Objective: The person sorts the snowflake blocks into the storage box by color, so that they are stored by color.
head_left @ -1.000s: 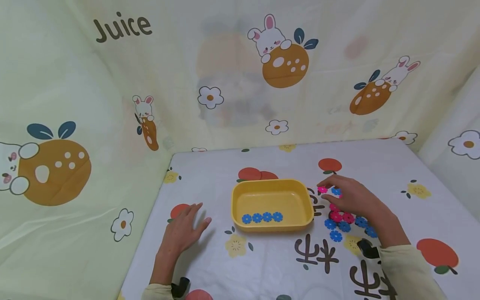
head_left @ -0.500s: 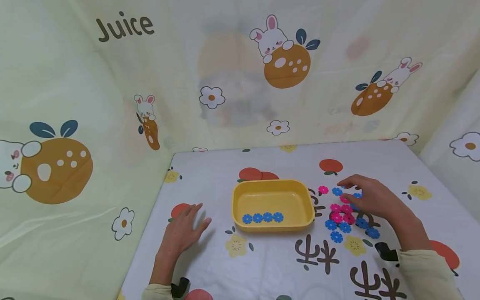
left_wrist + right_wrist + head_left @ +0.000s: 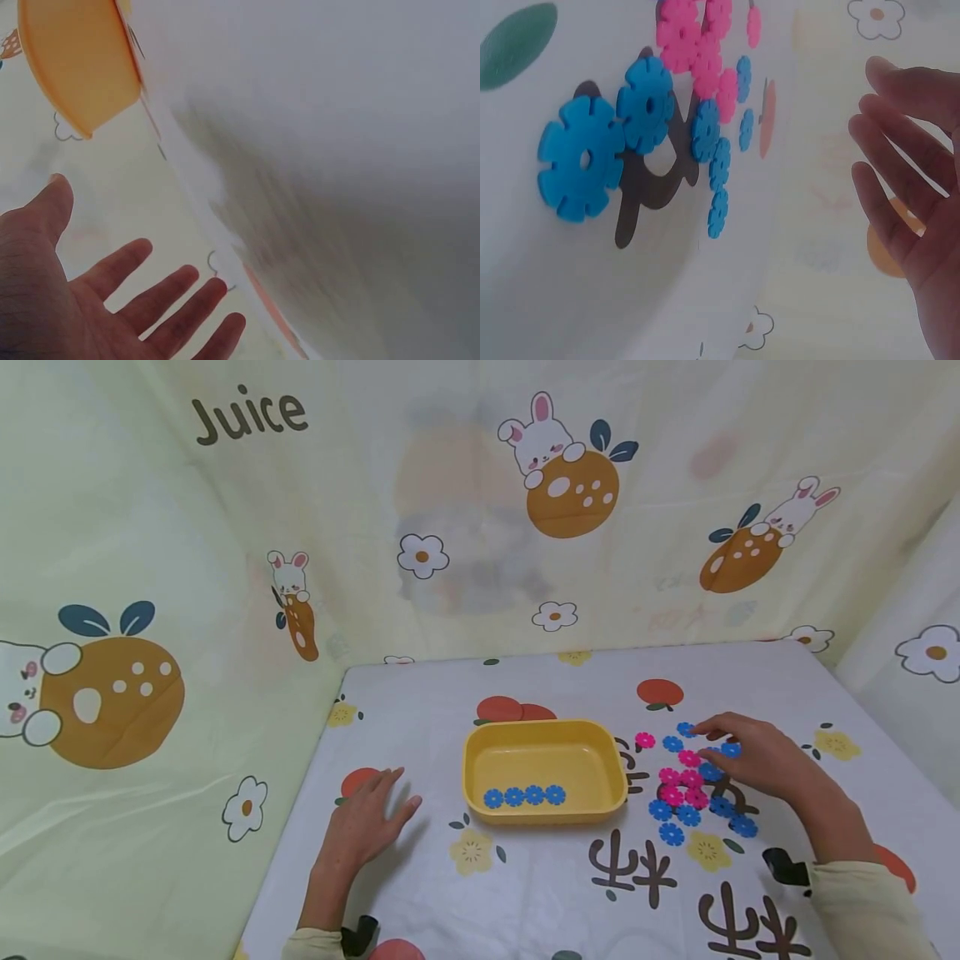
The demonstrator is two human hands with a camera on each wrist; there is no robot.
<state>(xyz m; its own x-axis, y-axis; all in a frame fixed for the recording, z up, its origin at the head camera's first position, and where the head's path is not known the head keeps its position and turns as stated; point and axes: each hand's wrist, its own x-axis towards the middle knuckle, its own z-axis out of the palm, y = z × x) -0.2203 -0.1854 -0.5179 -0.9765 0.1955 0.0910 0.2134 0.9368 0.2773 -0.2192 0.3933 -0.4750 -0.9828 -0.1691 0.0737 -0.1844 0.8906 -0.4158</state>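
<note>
My left hand (image 3: 367,822) lies left of the yellow tray (image 3: 621,768), apart from it, fingers spread and holding nothing. In the left wrist view the same hand (image 3: 127,300) is plainly bare. Inside the tray, several blue flower-shaped plastic discs (image 3: 534,794) form a row along the near side. My right hand (image 3: 757,756) hovers at the right edge of a loose group of pink discs (image 3: 690,778) and blue discs (image 3: 722,807). Its fingers are loosely bent, with a gap to the thumb. Nothing shows between them in the right wrist view, where slotted blue discs (image 3: 581,159) lie on the table.
A white cloth with fruit prints covers the table (image 3: 540,902). Behind and to the left hang pale curtains (image 3: 360,485) with rabbit prints. A lone pink disc (image 3: 645,740) lies between the tray and the other loose discs.
My right hand has moved right, away from the lone pink disc, uncovering more of the loose discs. The left hand and the tray's row of discs have stayed put.
</note>
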